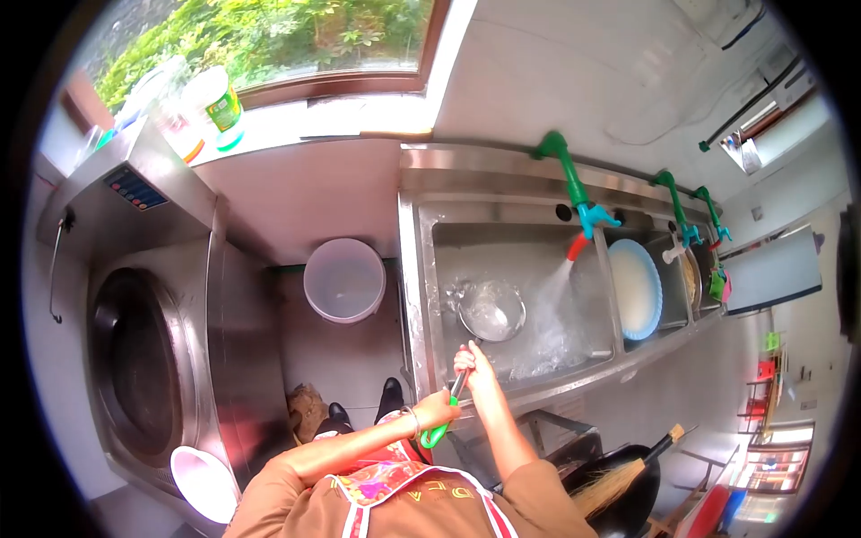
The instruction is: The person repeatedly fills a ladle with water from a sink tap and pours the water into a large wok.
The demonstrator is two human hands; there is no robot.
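Your left hand (pixel 435 410) and right hand (pixel 473 359) both grip the ladle (pixel 491 311), spaced along its handle, likely for steadiness. Its wet bowl is in the left sink (pixel 466 242), beside running water (pixel 552 309). A bucket (pixel 348 317) stands left; a blue-rimmed basin (pixel 658 291) right, its contents unclear.

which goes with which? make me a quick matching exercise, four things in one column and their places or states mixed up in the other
1. ladle
2. bucket
3. straw brush
4. nearest tap

a. lying across the black wok
b. pouring water into the sink
c. on the floor
d. gripped by the left hand and right hand

Pairs: 1-d, 2-c, 3-a, 4-b
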